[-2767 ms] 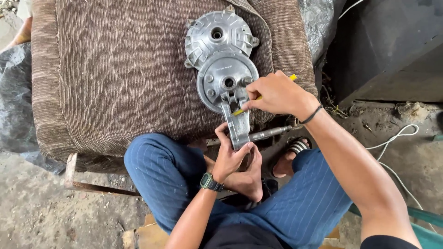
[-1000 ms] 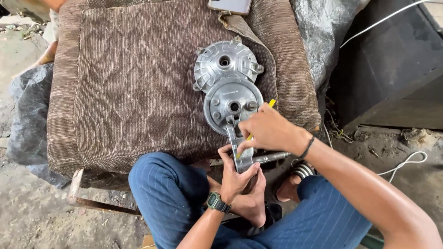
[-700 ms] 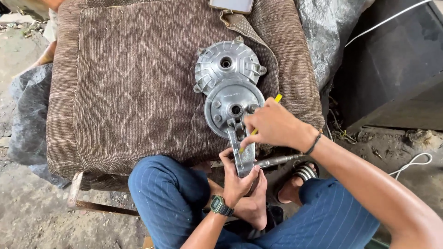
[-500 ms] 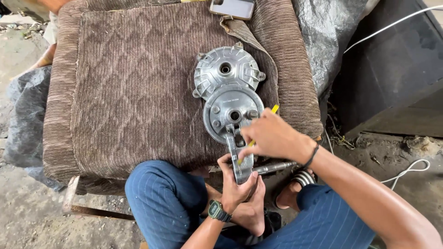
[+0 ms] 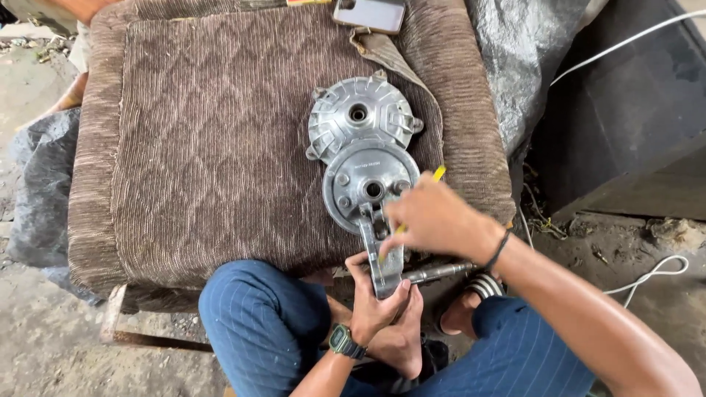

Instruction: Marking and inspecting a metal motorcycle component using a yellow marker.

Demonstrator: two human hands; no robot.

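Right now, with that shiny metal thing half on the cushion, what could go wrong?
The round metal part lies on a soft brown cushion, its arm jutting past the edge, so it might tip or slide if the left hand lets go. The right hand works a yellow-handled tool close to the left hand's fingers; a slip could jab them. The phone at the cushion's far edge could get knocked off.
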